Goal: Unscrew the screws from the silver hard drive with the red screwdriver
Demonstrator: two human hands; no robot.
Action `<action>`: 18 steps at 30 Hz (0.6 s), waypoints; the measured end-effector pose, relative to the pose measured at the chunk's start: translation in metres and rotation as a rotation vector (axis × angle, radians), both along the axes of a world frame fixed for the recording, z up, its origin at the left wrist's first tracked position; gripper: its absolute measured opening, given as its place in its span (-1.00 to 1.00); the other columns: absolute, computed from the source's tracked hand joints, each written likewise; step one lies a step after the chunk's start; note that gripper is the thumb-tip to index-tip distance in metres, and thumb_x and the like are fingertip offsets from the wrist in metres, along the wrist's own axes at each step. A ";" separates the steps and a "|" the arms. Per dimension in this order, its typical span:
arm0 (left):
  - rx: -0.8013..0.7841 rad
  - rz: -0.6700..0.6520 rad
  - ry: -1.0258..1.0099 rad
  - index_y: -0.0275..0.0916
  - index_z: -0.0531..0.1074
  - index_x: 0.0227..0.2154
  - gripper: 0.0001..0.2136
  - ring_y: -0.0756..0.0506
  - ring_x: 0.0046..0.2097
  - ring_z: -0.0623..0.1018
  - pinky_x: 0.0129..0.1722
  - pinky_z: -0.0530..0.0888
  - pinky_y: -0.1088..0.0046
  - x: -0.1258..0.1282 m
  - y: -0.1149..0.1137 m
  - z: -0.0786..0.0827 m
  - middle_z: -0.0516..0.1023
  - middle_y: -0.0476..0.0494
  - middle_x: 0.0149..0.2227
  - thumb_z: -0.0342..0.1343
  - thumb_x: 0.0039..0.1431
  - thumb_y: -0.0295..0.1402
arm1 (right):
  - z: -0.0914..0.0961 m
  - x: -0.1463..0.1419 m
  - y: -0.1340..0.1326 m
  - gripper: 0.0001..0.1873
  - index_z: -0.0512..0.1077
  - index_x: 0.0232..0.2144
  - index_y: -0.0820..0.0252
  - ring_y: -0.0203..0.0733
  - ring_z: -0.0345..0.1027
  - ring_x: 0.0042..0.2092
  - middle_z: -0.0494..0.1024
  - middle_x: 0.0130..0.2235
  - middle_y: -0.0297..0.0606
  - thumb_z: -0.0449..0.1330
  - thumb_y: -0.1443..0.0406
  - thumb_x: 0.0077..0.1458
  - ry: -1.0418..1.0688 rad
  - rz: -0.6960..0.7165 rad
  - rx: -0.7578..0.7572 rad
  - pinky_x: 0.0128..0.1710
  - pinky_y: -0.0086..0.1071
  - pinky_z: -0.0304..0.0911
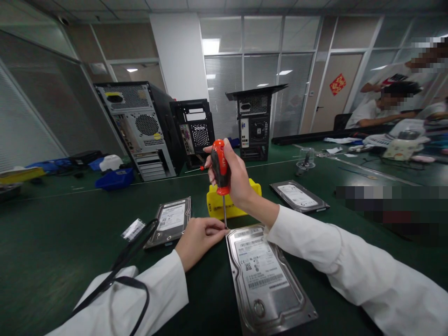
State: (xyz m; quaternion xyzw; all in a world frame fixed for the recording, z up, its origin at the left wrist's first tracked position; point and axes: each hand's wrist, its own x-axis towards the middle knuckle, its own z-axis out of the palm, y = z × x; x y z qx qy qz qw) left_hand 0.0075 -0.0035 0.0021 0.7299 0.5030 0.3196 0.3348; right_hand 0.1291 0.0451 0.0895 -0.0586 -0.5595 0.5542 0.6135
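Observation:
My right hand (pixel 238 179) is closed around the red-and-black handle of a screwdriver (pixel 220 170), held upright with its tip at the top left corner of a hard drive (pixel 266 280) lying label up in front of me. My left hand (pixel 199 235) is pinched at the screwdriver's tip, fingers pressed together on the shaft or a screw; which one is too small to tell. A second hard drive (pixel 171 221) lies just left of that hand. A third hard drive (pixel 297 196) rests further right.
A yellow plastic bin (pixel 213 205) stands behind the screwdriver. Three open computer cases (pixel 140 128) stand at the back of the green table (pixel 52 252). A blue tray (pixel 115 179) sits at left. A black cable (pixel 129 254) crosses my left sleeve. Other people sit at far right.

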 end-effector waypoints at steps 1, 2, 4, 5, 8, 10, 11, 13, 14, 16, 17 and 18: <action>0.005 -0.001 0.003 -0.36 0.51 -0.39 -0.80 -0.12 -0.29 0.59 -0.28 0.52 0.49 0.000 -0.001 0.001 0.60 -0.16 -0.36 0.16 0.02 -0.30 | 0.000 0.000 -0.001 -0.56 0.33 -0.32 0.23 -0.49 0.17 -0.60 0.33 -0.48 -0.38 -0.08 -0.02 0.14 -0.014 0.024 0.005 -0.66 -0.58 0.12; 0.011 -0.002 0.008 -0.36 0.50 -0.40 -0.81 -0.11 -0.30 0.59 -0.29 0.52 0.50 0.001 -0.001 0.002 0.60 -0.15 -0.37 0.16 0.02 -0.31 | 0.001 0.000 -0.001 -0.55 0.32 -0.32 0.22 -0.49 0.16 -0.61 0.32 -0.49 -0.39 -0.11 -0.02 0.15 -0.026 0.047 0.006 -0.67 -0.57 0.11; 0.023 -0.001 0.018 -0.35 0.50 -0.42 -0.83 -0.10 -0.31 0.59 -0.30 0.52 0.52 0.001 -0.002 0.002 0.60 -0.13 -0.38 0.16 0.02 -0.32 | 0.001 -0.002 -0.003 -0.58 0.27 -0.31 0.17 -0.48 0.12 -0.63 0.28 -0.53 -0.43 -0.10 -0.04 0.14 -0.035 0.075 -0.001 -0.70 -0.58 0.06; 0.028 0.002 0.023 -0.35 0.50 -0.42 -0.84 -0.09 -0.32 0.59 -0.31 0.52 0.53 0.001 -0.002 0.002 0.60 -0.12 -0.38 0.16 0.02 -0.33 | 0.000 -0.003 -0.004 -0.62 0.23 -0.31 0.14 -0.48 0.10 -0.64 0.27 -0.54 -0.46 -0.07 -0.03 0.13 -0.032 0.076 -0.006 -0.71 -0.59 0.04; 0.037 0.010 0.036 -0.35 0.51 -0.41 -0.84 -0.08 -0.34 0.59 -0.32 0.52 0.53 0.002 -0.003 0.000 0.60 -0.12 -0.39 0.15 0.03 -0.33 | -0.001 -0.006 -0.005 -0.66 0.11 -0.33 0.09 -0.49 0.07 -0.66 0.26 -0.56 -0.53 0.15 0.04 0.03 -0.002 0.032 -0.015 -0.74 -0.61 -0.02; 0.038 0.014 0.044 -0.35 0.52 -0.39 -0.82 -0.10 -0.34 0.59 -0.32 0.52 0.51 0.002 -0.003 -0.001 0.60 -0.13 -0.39 0.15 0.03 -0.31 | -0.002 -0.006 -0.005 -0.62 0.10 -0.35 0.09 -0.50 0.08 -0.66 0.27 -0.55 -0.54 0.22 0.09 -0.03 0.014 0.005 -0.017 -0.75 -0.62 -0.03; 0.036 0.013 0.046 -0.36 0.53 -0.38 -0.80 -0.11 -0.32 0.59 -0.30 0.53 0.49 0.002 -0.003 -0.002 0.60 -0.14 -0.37 0.14 0.03 -0.30 | -0.002 -0.006 -0.005 -0.63 0.11 -0.36 0.10 -0.50 0.09 -0.66 0.28 -0.54 -0.53 0.21 0.09 -0.03 0.019 0.001 -0.016 -0.75 -0.61 -0.02; 0.020 0.003 0.046 -0.36 0.54 -0.34 -0.76 -0.13 -0.28 0.59 -0.24 0.52 0.45 0.002 -0.003 -0.001 0.60 -0.16 -0.32 0.14 0.04 -0.27 | -0.001 -0.004 -0.004 -0.67 0.19 -0.37 0.15 -0.49 0.14 -0.63 0.28 -0.52 -0.47 0.12 0.03 0.04 0.019 0.018 -0.014 -0.71 -0.59 0.06; 0.004 -0.008 0.042 -0.36 0.54 -0.32 -0.75 -0.14 -0.24 0.59 -0.19 0.51 0.43 0.001 -0.003 0.000 0.60 -0.17 -0.29 0.14 0.04 -0.26 | -0.001 -0.003 -0.004 -0.65 0.23 -0.37 0.18 -0.48 0.16 -0.61 0.28 -0.52 -0.44 0.06 0.00 0.07 0.013 0.035 -0.013 -0.68 -0.58 0.09; -0.044 -0.047 0.027 -0.36 0.54 -0.28 -0.72 -0.15 -0.18 0.57 -0.11 0.49 0.41 -0.002 -0.002 0.002 0.59 -0.19 -0.23 0.14 0.04 -0.25 | -0.001 0.000 -0.004 -0.57 0.29 -0.38 0.22 -0.48 0.15 -0.61 0.26 -0.52 -0.41 -0.07 -0.03 0.13 -0.002 0.076 -0.013 -0.68 -0.56 0.10; -0.078 -0.075 0.015 -0.37 0.53 -0.25 -0.71 -0.15 -0.15 0.56 -0.09 0.48 0.41 -0.003 -0.001 0.004 0.58 -0.20 -0.20 0.14 0.04 -0.26 | -0.001 0.000 -0.004 -0.54 0.29 -0.37 0.22 -0.48 0.12 -0.62 0.24 -0.53 -0.41 -0.11 -0.04 0.14 -0.008 0.093 -0.016 -0.70 -0.56 0.07; -0.115 -0.105 0.000 -0.37 0.52 -0.22 -0.70 -0.15 -0.13 0.56 -0.08 0.48 0.41 -0.006 0.000 0.004 0.58 -0.20 -0.18 0.14 0.04 -0.26 | -0.001 0.001 -0.004 -0.55 0.28 -0.36 0.20 -0.48 0.09 -0.64 0.23 -0.55 -0.43 -0.12 -0.05 0.14 -0.011 0.104 -0.020 -0.72 -0.57 0.02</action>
